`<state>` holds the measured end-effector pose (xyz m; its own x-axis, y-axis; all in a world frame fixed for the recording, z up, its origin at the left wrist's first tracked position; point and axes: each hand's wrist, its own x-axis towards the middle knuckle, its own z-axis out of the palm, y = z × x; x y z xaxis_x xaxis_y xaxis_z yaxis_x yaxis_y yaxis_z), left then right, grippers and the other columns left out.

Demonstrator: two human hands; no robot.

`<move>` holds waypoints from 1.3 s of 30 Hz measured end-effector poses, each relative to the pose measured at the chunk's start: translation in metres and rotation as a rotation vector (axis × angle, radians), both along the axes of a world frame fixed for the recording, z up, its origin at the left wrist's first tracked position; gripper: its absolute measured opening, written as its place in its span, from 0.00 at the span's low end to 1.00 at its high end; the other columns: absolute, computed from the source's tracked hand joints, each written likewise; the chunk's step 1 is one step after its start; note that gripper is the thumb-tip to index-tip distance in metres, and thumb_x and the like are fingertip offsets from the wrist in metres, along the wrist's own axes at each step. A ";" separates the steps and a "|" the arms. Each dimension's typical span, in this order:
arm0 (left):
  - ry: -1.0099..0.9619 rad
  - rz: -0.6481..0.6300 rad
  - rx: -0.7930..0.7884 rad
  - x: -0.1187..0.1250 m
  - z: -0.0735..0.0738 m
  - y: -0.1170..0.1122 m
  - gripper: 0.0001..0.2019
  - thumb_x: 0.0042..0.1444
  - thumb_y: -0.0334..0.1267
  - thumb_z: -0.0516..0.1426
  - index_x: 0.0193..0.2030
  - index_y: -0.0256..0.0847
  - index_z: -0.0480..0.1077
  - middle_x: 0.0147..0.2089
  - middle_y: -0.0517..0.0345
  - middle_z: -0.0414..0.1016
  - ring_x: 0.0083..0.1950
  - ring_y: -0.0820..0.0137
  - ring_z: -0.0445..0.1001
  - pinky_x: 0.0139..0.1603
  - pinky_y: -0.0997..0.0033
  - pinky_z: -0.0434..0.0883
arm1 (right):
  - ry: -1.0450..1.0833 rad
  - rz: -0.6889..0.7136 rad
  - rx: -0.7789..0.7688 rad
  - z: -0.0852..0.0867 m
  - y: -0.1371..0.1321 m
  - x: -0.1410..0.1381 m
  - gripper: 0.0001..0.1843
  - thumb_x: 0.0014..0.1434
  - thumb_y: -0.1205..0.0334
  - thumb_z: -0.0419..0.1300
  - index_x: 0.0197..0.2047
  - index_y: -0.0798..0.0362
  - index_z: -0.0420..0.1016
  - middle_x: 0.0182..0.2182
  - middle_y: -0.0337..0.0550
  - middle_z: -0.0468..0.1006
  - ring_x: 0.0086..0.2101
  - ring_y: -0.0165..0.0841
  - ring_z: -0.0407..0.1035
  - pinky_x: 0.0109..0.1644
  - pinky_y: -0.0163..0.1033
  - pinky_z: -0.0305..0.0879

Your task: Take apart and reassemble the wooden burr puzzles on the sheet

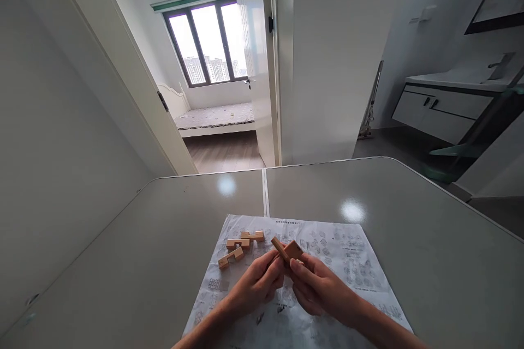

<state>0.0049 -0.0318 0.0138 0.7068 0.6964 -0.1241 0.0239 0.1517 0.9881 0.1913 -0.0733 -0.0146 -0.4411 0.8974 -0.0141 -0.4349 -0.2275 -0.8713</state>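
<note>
My left hand (pixel 262 278) and my right hand (pixel 317 283) meet above a printed paper sheet (pixel 344 305), both with fingers closed. Between them are light-brown wooden puzzle pieces: a narrow bar (pixel 278 246) slants up by the left fingertips, and a broader block (pixel 293 249) rests against it by the right fingers. How these pieces fit together is hidden behind the fingers. To the left, three notched wooden puzzle pieces lie loose on the sheet: one at the back (pixel 252 235), a middle one (pixel 238 243) and a tilted front one (pixel 231 258).
The sheet bears small printed diagrams and lies on a pale glossy table (pixel 409 229) with a seam down its far half. Past the far edge are a white door (pixel 256 54), a bed (pixel 216 117) and a window (pixel 208 43). A sink cabinet (pixel 442 103) stands at right.
</note>
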 end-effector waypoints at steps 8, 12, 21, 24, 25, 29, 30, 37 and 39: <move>-0.139 0.127 -0.094 -0.004 -0.006 0.008 0.20 0.69 0.56 0.53 0.40 0.39 0.64 0.21 0.68 0.61 0.15 0.80 0.55 0.16 0.77 0.51 | -0.273 -0.156 0.166 0.008 0.000 0.008 0.41 0.68 0.39 0.60 0.74 0.52 0.54 0.23 0.30 0.68 0.16 0.25 0.58 0.20 0.33 0.57; -0.205 0.186 -0.202 -0.004 -0.008 0.010 0.19 0.66 0.56 0.57 0.40 0.40 0.64 0.24 0.67 0.63 0.15 0.82 0.51 0.16 0.77 0.54 | -0.641 -0.359 0.400 0.004 0.002 0.012 0.24 0.69 0.49 0.61 0.64 0.48 0.68 0.28 0.35 0.70 0.26 0.31 0.66 0.31 0.38 0.67; -0.252 0.250 -0.265 -0.005 -0.009 0.014 0.19 0.65 0.55 0.58 0.39 0.38 0.67 0.26 0.66 0.66 0.15 0.84 0.49 0.17 0.77 0.57 | -1.026 -0.382 0.691 -0.004 0.006 0.016 0.14 0.61 0.65 0.66 0.49 0.49 0.73 0.51 0.50 0.70 0.52 0.46 0.68 0.56 0.52 0.69; -0.284 0.243 -0.279 -0.006 -0.015 0.018 0.18 0.65 0.54 0.59 0.40 0.38 0.67 0.26 0.67 0.66 0.15 0.83 0.49 0.17 0.77 0.57 | -1.028 -0.354 0.653 0.001 0.007 0.016 0.07 0.61 0.66 0.65 0.42 0.50 0.71 0.49 0.49 0.71 0.50 0.44 0.68 0.55 0.50 0.69; -0.294 0.240 -0.284 -0.007 -0.017 0.019 0.18 0.66 0.54 0.58 0.40 0.38 0.67 0.26 0.67 0.66 0.15 0.83 0.48 0.17 0.77 0.58 | -1.022 -0.340 0.639 0.003 0.007 0.016 0.07 0.61 0.66 0.65 0.40 0.50 0.70 0.48 0.48 0.72 0.49 0.44 0.68 0.55 0.50 0.69; -0.325 0.232 -0.295 -0.008 -0.021 0.023 0.16 0.67 0.51 0.57 0.42 0.38 0.66 0.26 0.68 0.65 0.14 0.83 0.47 0.17 0.78 0.58 | -1.013 -0.310 0.601 0.005 0.009 0.017 0.08 0.61 0.67 0.64 0.39 0.50 0.68 0.41 0.45 0.74 0.44 0.41 0.68 0.50 0.46 0.68; -0.330 0.233 -0.294 -0.008 -0.021 0.023 0.16 0.67 0.51 0.57 0.40 0.39 0.66 0.26 0.68 0.65 0.14 0.83 0.47 0.17 0.78 0.57 | -1.011 -0.306 0.595 0.004 0.010 0.017 0.08 0.61 0.68 0.64 0.40 0.50 0.68 0.40 0.44 0.74 0.42 0.40 0.68 0.48 0.45 0.68; -0.330 0.255 -0.306 -0.007 -0.011 0.020 0.19 0.66 0.52 0.58 0.34 0.40 0.62 0.26 0.68 0.64 0.15 0.83 0.46 0.18 0.78 0.56 | -0.902 -0.288 0.604 -0.007 0.008 0.017 0.06 0.63 0.68 0.60 0.42 0.48 0.71 0.38 0.40 0.73 0.34 0.34 0.68 0.39 0.39 0.67; -0.331 0.254 -0.307 -0.007 -0.010 0.020 0.20 0.66 0.54 0.58 0.32 0.40 0.62 0.24 0.69 0.62 0.15 0.83 0.46 0.18 0.78 0.56 | -0.839 -0.268 0.608 -0.008 0.008 0.017 0.06 0.65 0.65 0.61 0.45 0.48 0.73 0.41 0.42 0.74 0.35 0.34 0.70 0.39 0.39 0.69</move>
<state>-0.0025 -0.0119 0.0036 0.5564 0.8176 -0.1481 -0.3572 0.3963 0.8458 0.2085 -0.0653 -0.0226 -0.2862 0.9219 0.2612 0.3843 0.3601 -0.8501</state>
